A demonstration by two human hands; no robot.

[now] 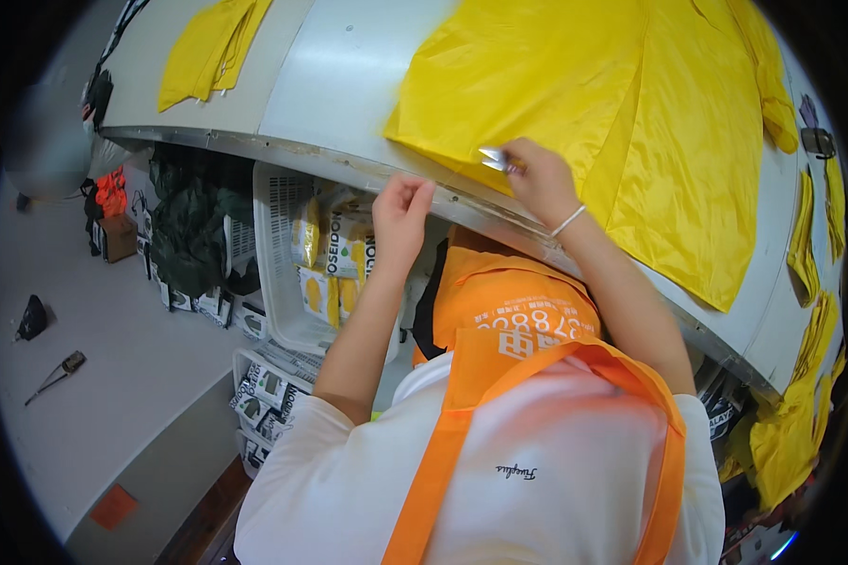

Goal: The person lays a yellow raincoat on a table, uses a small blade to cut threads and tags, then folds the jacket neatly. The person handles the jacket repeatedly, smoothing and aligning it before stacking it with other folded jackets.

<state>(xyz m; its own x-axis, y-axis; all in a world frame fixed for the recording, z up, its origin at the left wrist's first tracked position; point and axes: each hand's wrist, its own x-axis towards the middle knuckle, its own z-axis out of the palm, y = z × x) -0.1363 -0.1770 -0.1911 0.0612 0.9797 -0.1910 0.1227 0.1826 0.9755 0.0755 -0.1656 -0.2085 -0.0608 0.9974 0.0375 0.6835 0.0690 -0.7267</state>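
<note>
A large yellow garment point(669, 122) of smooth, shiny fabric lies spread over the table, and one part hangs like a sleeve at its right. In my right hand point(542, 181) is a pair of small metal thread snips point(493, 159), their blades pointing left over the garment's near edge. My left hand point(403, 215) is off the garment, just in front of the table edge and to the left of the snips. Its fingers are curled and pinched together; whatever they may hold is too small to make out.
Folded yellow pieces point(209, 52) lie on the table's far left, and more yellow strips point(804, 240) at the right. The metal table edge point(330, 168) runs before me. Below stand a white crate point(271, 217) of packaged goods, dark green fabric point(193, 226) and another basket point(271, 400).
</note>
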